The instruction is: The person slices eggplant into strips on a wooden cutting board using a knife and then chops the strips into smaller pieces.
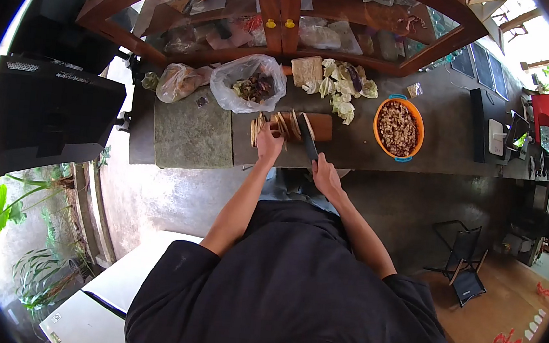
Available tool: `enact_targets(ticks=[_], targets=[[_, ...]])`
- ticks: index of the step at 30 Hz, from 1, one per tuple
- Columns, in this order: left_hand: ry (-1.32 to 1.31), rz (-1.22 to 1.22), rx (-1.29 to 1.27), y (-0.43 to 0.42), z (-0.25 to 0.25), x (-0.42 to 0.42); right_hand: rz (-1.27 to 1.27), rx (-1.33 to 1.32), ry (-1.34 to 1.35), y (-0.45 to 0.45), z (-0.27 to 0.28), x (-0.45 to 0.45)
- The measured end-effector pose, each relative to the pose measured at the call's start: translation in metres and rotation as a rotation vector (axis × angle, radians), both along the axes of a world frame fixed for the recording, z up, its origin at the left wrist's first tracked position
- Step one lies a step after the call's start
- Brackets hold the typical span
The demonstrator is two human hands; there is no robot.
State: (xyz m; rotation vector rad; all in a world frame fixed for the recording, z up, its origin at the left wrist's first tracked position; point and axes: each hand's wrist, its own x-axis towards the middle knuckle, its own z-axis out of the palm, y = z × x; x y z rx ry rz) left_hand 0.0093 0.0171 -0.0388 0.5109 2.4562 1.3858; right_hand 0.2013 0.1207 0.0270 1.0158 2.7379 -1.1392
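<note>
1. Right hand [327,176] curls its fingers round the knife [308,139], likely for control.
2. Left hand [269,142] is at the slices [295,124] across the board [324,129], apparently steadying them; whether its fingers pinch, I cannot tell.

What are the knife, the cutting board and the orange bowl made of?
Knife: probably metal, with a dark, dull finish; it looks long and thin. Cutting board: likely wood, smooth-looking and warm brown, though no grain shows clearly. Orange bowl: most likely plastic, smooth, because its colour is bright and even.
</note>
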Motion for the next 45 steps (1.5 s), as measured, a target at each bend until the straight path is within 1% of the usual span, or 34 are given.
enact_targets(ticks=[2, 3, 5, 6, 8, 9, 11, 15, 17, 21, 23, 24, 26, 27, 29, 30, 33, 34, 35, 36, 37, 39, 40, 42, 43, 45], targets=[[0.009, 0.017, -0.026, 0.001, 0.0, 0.001, -0.006, -0.113, 0.006, -0.005, -0.006, 0.0], [0.018, 0.035, -0.049, 0.002, 0.002, 0.002, -0.005, -0.115, 0.006, -0.007, -0.009, -0.002], [0.023, 0.042, -0.073, 0.004, 0.008, 0.004, -0.009, -0.213, 0.057, -0.015, -0.015, -0.005], [0.03, 0.049, -0.094, 0.004, 0.009, 0.004, -0.006, -0.214, 0.058, -0.018, -0.016, -0.008], [0.029, 0.042, -0.1, 0.003, 0.01, 0.0, 0.025, -0.091, 0.115, -0.026, -0.017, -0.013], [0.029, 0.031, -0.103, 0.003, 0.014, -0.002, 0.028, -0.091, 0.114, -0.027, -0.014, -0.017], [0.036, 0.027, -0.108, 0.0, 0.024, -0.007, 0.031, -0.201, 0.071, -0.028, -0.009, -0.023], [0.086, -0.004, -0.133, -0.014, 0.013, -0.025, 0.078, -0.131, 0.152, -0.03, -0.008, -0.038], [0.124, -0.002, -0.163, -0.022, 0.005, -0.035, 0.089, -0.329, -0.023, -0.031, 0.008, -0.05], [0.171, 0.005, -0.276, -0.035, 0.018, -0.04, 0.131, -0.337, -0.038, -0.036, 0.009, -0.058], [0.147, -0.021, -0.275, -0.038, 0.027, -0.042, 0.17, -0.176, -0.019, -0.036, 0.008, -0.057], [0.123, -0.042, -0.274, -0.038, 0.026, -0.043, 0.168, -0.174, -0.017, -0.035, 0.014, -0.056], [0.151, -0.028, -0.307, -0.038, 0.025, -0.041, 0.218, -0.012, -0.025, -0.032, 0.028, -0.05], [0.176, -0.012, -0.342, -0.037, 0.027, -0.039, 0.217, -0.011, -0.026, -0.03, 0.029, -0.047], [0.158, 0.021, -0.331, -0.032, 0.032, -0.033, 0.249, 0.074, -0.032, -0.023, 0.032, -0.041], [0.14, 0.056, -0.323, -0.029, 0.037, -0.03, 0.247, 0.075, -0.032, -0.019, 0.032, -0.038], [0.169, 0.051, -0.299, -0.021, 0.049, -0.022, 0.205, 0.06, 0.003, -0.006, 0.034, -0.026], [0.17, 0.046, -0.296, -0.018, 0.052, -0.019, 0.165, -0.012, 0.004, -0.002, 0.036, -0.022], [0.242, 0.025, -0.284, -0.014, 0.054, -0.017, 0.126, -0.085, 0.006, 0.002, 0.037, -0.018], [0.313, 0.005, -0.272, -0.012, 0.053, -0.016, 0.123, -0.084, 0.007, 0.007, 0.035, -0.013], [0.314, 0.001, -0.271, -0.01, 0.05, -0.014, 0.096, -0.102, 0.049, 0.012, 0.032, -0.008], [0.231, -0.16, -0.18, -0.005, 0.048, -0.012, 0.063, -0.117, 0.092, 0.019, 0.028, 0.0], [0.232, -0.165, -0.176, -0.001, 0.048, -0.01, 0.019, -0.138, 0.092, 0.023, 0.028, 0.002], [0.255, -0.305, -0.171, 0.009, 0.046, -0.004, -0.031, -0.155, 0.095, 0.03, 0.026, 0.006], [0.257, -0.309, -0.167, 0.015, 0.039, -0.002, -0.053, -0.125, 0.115, 0.033, 0.025, 0.008], [0.331, -0.422, -0.177, 0.027, 0.031, 0.001, -0.079, -0.093, 0.136, 0.039, 0.02, 0.009]])
